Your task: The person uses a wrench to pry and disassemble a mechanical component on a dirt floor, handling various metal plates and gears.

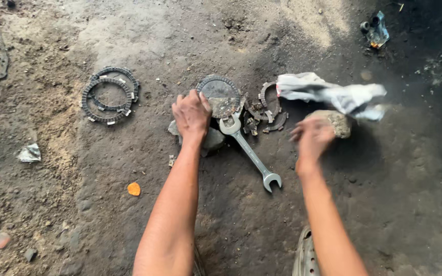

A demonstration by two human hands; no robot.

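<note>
Repair workshop: oily dirt floor (103,204), wrench (251,153), clutch plates (109,94).

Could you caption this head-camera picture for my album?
Left hand steadies a toothed metal disc beside a spanner; blurred right hand nears a stone.

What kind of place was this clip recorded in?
Probably an informal repair workshop, worked on the ground: an oil-darkened dirt floor, toothed clutch friction rings, and a double-ended spanner beside a round clutch plate under the left hand.
</note>
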